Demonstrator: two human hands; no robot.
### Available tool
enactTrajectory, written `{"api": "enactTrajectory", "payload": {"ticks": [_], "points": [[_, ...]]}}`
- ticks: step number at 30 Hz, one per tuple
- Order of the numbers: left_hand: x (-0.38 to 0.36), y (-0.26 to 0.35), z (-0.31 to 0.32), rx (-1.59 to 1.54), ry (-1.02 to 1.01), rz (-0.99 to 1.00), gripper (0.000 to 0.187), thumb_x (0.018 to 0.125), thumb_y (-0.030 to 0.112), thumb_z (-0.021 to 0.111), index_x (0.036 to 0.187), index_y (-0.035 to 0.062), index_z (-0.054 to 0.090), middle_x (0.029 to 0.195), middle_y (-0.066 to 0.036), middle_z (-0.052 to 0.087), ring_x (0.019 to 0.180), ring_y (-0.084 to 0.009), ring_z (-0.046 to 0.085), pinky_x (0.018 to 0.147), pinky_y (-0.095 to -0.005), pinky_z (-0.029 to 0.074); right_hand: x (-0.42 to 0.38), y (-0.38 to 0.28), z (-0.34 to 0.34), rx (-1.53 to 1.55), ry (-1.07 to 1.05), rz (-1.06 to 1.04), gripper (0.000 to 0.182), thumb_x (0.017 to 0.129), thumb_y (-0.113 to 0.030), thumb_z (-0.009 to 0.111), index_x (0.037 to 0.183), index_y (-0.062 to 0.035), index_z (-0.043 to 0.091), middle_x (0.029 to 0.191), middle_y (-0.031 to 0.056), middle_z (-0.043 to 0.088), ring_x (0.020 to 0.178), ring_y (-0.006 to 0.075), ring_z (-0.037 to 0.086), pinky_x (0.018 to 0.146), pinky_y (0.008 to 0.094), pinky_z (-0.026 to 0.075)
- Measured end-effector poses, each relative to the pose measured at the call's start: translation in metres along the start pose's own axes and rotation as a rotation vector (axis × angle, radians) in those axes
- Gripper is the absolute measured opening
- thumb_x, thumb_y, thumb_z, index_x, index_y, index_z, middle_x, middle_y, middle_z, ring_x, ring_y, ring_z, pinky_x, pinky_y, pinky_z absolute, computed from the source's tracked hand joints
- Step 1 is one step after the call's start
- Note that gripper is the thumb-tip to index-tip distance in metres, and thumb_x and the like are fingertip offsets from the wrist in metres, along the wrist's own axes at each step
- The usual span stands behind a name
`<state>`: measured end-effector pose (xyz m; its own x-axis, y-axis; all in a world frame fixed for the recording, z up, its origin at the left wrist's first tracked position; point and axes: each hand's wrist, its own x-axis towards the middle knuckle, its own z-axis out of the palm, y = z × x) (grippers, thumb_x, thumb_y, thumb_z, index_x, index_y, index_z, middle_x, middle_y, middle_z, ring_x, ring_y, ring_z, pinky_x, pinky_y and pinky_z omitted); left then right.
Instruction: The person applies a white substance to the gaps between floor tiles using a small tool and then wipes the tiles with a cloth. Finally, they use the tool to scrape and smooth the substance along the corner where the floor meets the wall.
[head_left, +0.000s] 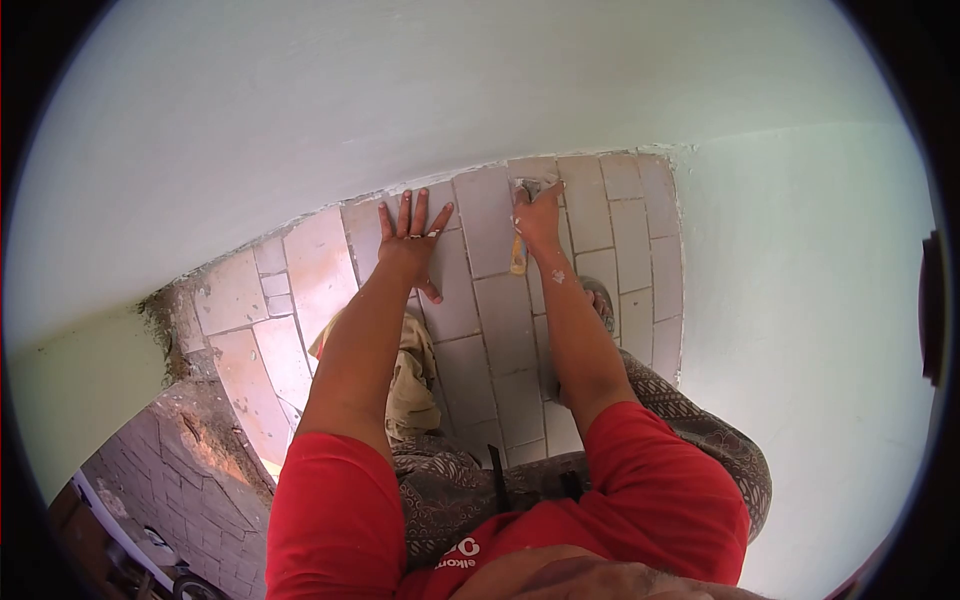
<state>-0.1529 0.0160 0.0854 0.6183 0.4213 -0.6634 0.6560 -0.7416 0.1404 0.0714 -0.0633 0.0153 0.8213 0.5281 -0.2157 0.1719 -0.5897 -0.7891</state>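
My left hand (408, 245) lies flat on the floor tiles (490, 225) with its fingers spread, their tips close to the foot of the wall. It holds nothing, and there are white smears on its fingers. My right hand (540, 215) grips a putty knife (518, 257). The yellowish handle sticks out below the palm, toward me. Its grey blade is partly hidden by the fingers and rests low over the tiles near the wall's base. White spots mark my right wrist.
A pale wall (450, 90) rises ahead, and another wall (790, 300) stands on the right. Beige cloth (412, 385) lies by my left forearm. My sandalled foot (600, 302) is right of the right forearm. At lower left, the tiles end at a broken edge (225, 430) above paving.
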Motion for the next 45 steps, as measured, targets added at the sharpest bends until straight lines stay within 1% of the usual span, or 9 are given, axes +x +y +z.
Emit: {"api": "enactTrajectory", "payload": {"ticks": [3,5,14,20,33,36,38,41,45], "points": [[-0.001,0.0,-0.001,0.016,-0.004,-0.005,0.169,0.042,0.062,0.098,0.166,0.0305,-0.011,0.171,-0.021,-0.021,0.158,-0.0427,-0.019,0.12,-0.0723,-0.005,-0.003,-0.027,-0.022,-0.048,-0.123,-0.113,0.051,0.09,-0.024,0.072,0.126,0.0089,0.056,0.112,0.0285,0.068,0.102,0.0459,0.067,0.089,0.046,0.054],[-0.002,0.001,-0.001,0.026,-0.012,-0.005,0.169,0.042,0.063,0.097,0.166,0.0305,-0.012,0.171,-0.021,-0.021,0.158,-0.0426,-0.019,0.12,-0.0723,-0.005,-0.004,-0.036,-0.029,-0.446,-0.149,-0.379,0.048,0.087,-0.02,0.075,0.126,0.0046,0.062,0.117,0.026,0.067,0.108,0.0442,0.065,0.092,0.0459,0.054],[-0.001,0.0,0.002,0.019,0.004,-0.002,0.17,0.042,0.063,0.097,0.166,0.0299,-0.014,0.171,-0.022,-0.021,0.158,-0.0428,-0.019,0.12,-0.0724,-0.004,-0.008,-0.021,-0.025,-0.446,0.102,-0.419,0.038,0.086,-0.018,0.076,0.12,-0.0022,0.072,0.11,0.0226,0.07,0.103,0.042,0.068,0.092,0.0477,0.055],[-0.004,0.0,-0.001,-0.002,0.015,0.007,0.169,0.041,0.061,0.098,0.166,0.0301,-0.012,0.171,-0.022,-0.02,0.158,-0.0429,-0.018,0.121,-0.0719,-0.004,0.003,-0.02,-0.024,-0.297,-0.037,-0.411,0.024,0.085,-0.019,0.079,0.1,-0.0005,0.079,0.087,0.0203,0.076,0.081,0.037,0.074,0.076,0.0419,0.057],[-0.001,0.001,-0.003,0.044,-0.021,-0.009,0.17,0.043,0.063,0.097,0.166,0.0304,-0.015,0.172,-0.02,-0.02,0.157,-0.0443,-0.019,0.12,-0.073,-0.004,0.003,-0.039,-0.036,-0.412,-0.082,-0.356,0.027,0.082,-0.022,0.081,0.101,-0.0024,0.079,0.087,0.0208,0.076,0.079,0.0355,0.074,0.075,0.0401,0.058],[0.004,0.006,-0.007,0.068,-0.051,-0.018,0.171,0.042,0.062,0.098,0.165,0.0289,-0.017,0.171,-0.022,-0.021,0.156,-0.0466,-0.019,0.119,-0.0742,0.0,0.004,-0.063,-0.073,-0.491,-0.382,-0.253,0.033,0.074,-0.022,0.083,0.099,-0.0002,0.076,0.087,0.0215,0.075,0.081,0.037,0.073,0.075,0.0416,0.057],[0.008,0.009,-0.009,0.076,-0.067,-0.022,0.172,0.042,0.06,0.099,0.165,0.0274,-0.017,0.17,-0.024,-0.022,0.156,-0.0486,-0.018,0.119,-0.0753,0.002,-0.002,-0.085,-0.106,-0.933,-0.744,-0.541,0.038,0.067,-0.023,0.085,0.091,0.0034,0.072,0.085,0.0235,0.073,0.086,0.0423,0.071,0.078,0.0463,0.057],[0.012,0.012,-0.009,0.117,-0.097,-0.049,0.173,0.043,0.059,0.099,0.165,0.0278,-0.019,0.17,-0.023,-0.022,0.156,-0.0492,-0.017,0.119,-0.0748,0.005,-0.02,-0.1,-0.167,-1.073,-0.934,-0.702,0.036,0.069,-0.017,0.077,0.097,0.005,0.072,0.086,0.0213,0.072,0.084,0.0387,0.071,0.075,0.0472,0.055],[0.012,0.014,-0.009,0.139,-0.091,-0.067,0.171,0.045,0.057,0.1,0.165,0.0285,-0.019,0.171,-0.022,-0.021,0.156,-0.0493,-0.015,0.121,-0.072,0.008,-0.054,-0.15,-0.236,-1.044,-1.078,-0.411,0.048,0.074,-0.006,0.069,0.12,0.0077,0.067,0.086,0.0239,0.071,0.087,0.0382,0.072,0.074,0.0464,0.056]]}}
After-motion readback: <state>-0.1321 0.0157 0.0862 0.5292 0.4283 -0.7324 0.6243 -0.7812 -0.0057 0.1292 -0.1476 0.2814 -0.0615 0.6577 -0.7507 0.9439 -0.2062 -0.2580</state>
